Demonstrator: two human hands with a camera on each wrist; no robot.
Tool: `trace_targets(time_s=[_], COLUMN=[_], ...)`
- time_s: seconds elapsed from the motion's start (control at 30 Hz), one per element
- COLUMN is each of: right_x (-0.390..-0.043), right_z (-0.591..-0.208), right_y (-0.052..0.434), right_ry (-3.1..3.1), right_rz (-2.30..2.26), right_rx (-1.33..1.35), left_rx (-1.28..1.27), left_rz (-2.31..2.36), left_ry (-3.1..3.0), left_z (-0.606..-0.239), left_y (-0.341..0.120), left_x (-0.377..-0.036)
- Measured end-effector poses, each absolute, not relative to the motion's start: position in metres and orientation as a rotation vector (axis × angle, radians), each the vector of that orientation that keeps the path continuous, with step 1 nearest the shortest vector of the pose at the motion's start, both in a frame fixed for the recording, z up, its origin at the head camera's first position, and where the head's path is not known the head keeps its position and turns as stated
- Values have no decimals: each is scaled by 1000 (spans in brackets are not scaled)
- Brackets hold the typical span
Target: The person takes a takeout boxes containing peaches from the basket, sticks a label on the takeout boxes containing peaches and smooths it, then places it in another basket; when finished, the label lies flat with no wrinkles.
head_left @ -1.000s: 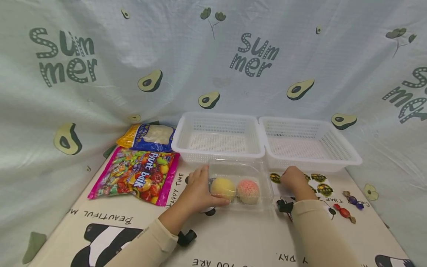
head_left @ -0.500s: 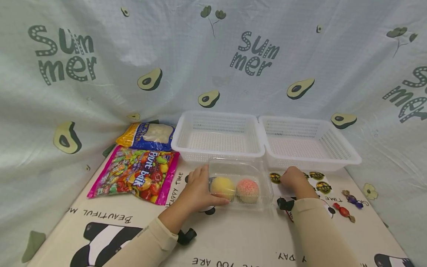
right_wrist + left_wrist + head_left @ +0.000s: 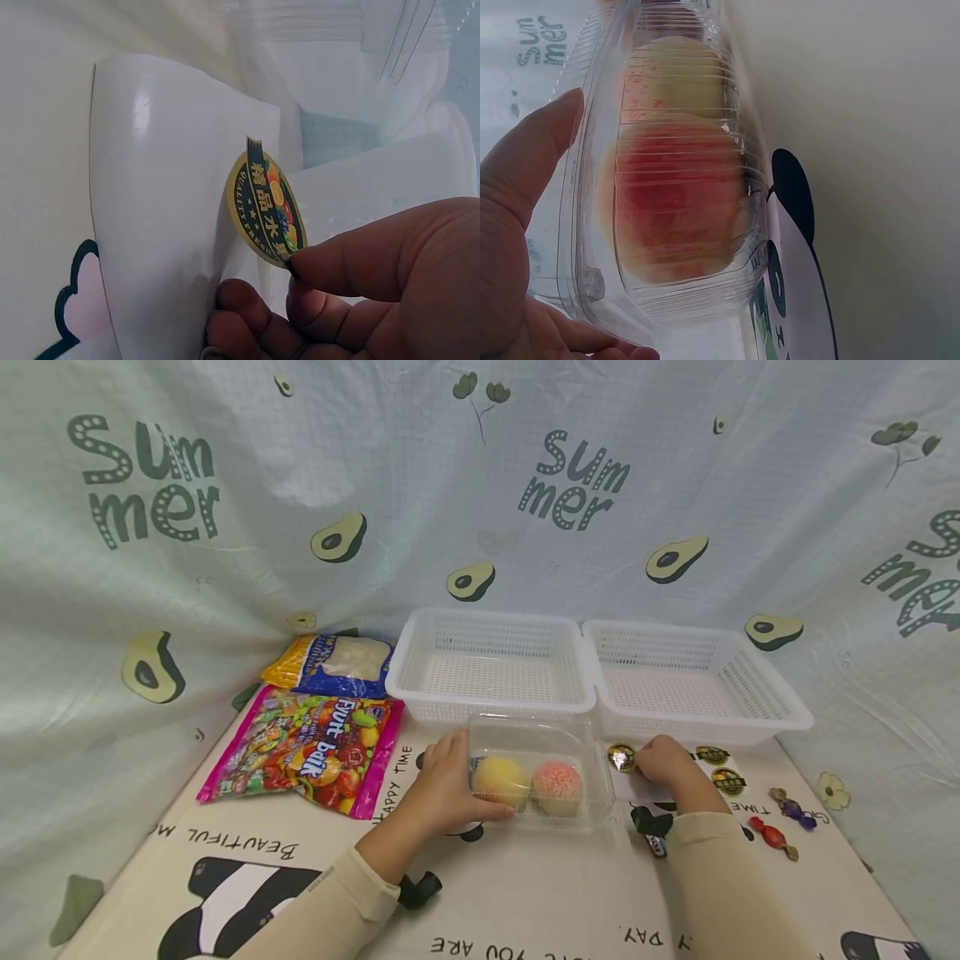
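Round glossy sticker point(image 3: 268, 212) pinched by right hand point(image 3: 360, 292) off smooth backing sheet point(image 3: 161, 217).

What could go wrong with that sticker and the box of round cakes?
The round sticker hangs by its edge from the right hand, so it might curl or stick to a finger. The left hand holds only one end of the clear box, so it could slide if pressed.

A clear plastic clamshell box point(image 3: 538, 772), closed over two round pastries, is lain flat; a round gold-rimmed sticker point(image 3: 268, 202) is half-peeled from its white backing sheet point(image 3: 161, 195).
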State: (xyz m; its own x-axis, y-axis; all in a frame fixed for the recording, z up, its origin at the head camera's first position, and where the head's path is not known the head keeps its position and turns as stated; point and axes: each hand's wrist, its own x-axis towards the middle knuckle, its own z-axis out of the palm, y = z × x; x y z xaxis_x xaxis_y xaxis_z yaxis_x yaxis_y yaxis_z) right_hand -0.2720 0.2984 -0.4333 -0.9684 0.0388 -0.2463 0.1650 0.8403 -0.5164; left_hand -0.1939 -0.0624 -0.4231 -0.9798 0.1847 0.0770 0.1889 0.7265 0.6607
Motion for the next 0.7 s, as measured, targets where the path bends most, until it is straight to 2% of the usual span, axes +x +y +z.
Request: trace_targets(time_s=[0.47,0.7], right_x=[-255,-235], right_z=[-432,-420], right_y=[302,305], right_ry=[2784,2866], right_rz=[-1029,-1164], right_rx=[245,227], left_rx=[-309,-326], left_rz=[-1235,-1326], left_ry=[-2918,-2866], left_z=[-417,-415], left_y=[-67,-68], left_x=[-196,-193])
